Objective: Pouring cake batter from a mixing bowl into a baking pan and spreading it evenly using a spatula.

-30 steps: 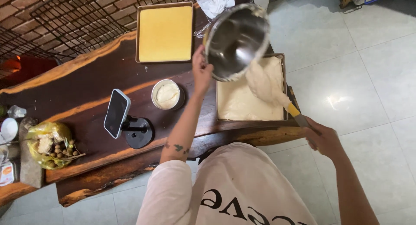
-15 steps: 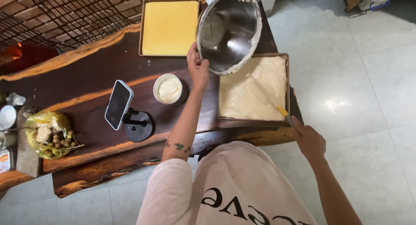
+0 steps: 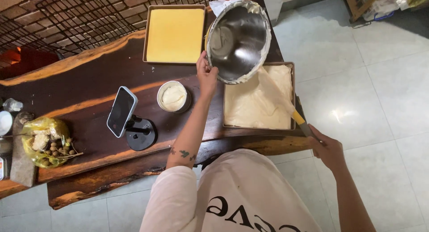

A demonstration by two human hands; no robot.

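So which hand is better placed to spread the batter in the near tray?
Right, probably. The right hand holds the spatula, its blade over the batter tray. The left hand grips the tilted steel bowl.

Torso garment: pale pink short-sleeved shirt (image 3: 232,192) — loose fit, plain fabric.
Chest print: large dark lettering across the front, seen upside down from the head camera.
Sleeve, left: ends above the elbow; forearm bare.
Left forearm (image 3: 190,138): small dark tattoo (image 3: 184,153) near the elbow — a few short marks.
Right forearm (image 3: 353,200): bare, no watch or band visible.
Left hand (image 3: 207,75), right hand (image 3: 328,147): bare, no gloves or rings visible.
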